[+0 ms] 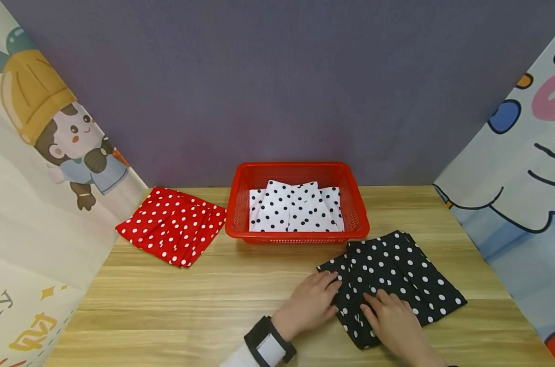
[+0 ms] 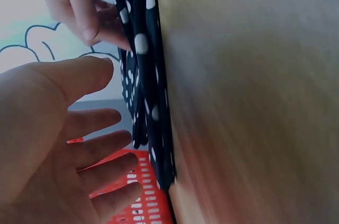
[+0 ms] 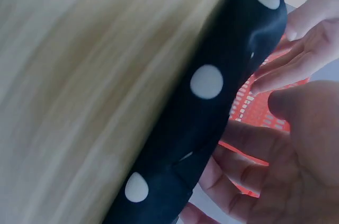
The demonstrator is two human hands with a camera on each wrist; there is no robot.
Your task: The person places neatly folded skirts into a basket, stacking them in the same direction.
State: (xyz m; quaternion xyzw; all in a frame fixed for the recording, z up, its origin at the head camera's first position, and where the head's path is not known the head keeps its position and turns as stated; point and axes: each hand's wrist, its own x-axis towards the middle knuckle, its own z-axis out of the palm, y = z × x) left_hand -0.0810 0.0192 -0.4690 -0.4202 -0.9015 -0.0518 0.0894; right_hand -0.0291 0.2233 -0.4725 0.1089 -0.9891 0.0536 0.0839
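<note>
The black polka-dot cloth lies folded on the table, at the near right, just in front of the red basket and apart from it. Both hands rest on its near-left portion. The left hand lies flat at the cloth's left edge, fingers straight and slightly spread, tips touching the fabric; this placement pins the folded edge against the table. The right hand lies on top of the cloth, fingers extended forward across the layers; in the left wrist view its fingertips press on the stacked folds. I cannot tell whether any fingers curl under the fabric, but neither hand appears to grip it. The right wrist view shows the rounded fold of the cloth standing thick at its edge, which suggests several layers. Inside the basket sits 1 folded white cloth with black dots, flat on the bottom. A folded red cloth with white dots lies on the table to the left of the basket, near it and well apart from the hands.
</note>
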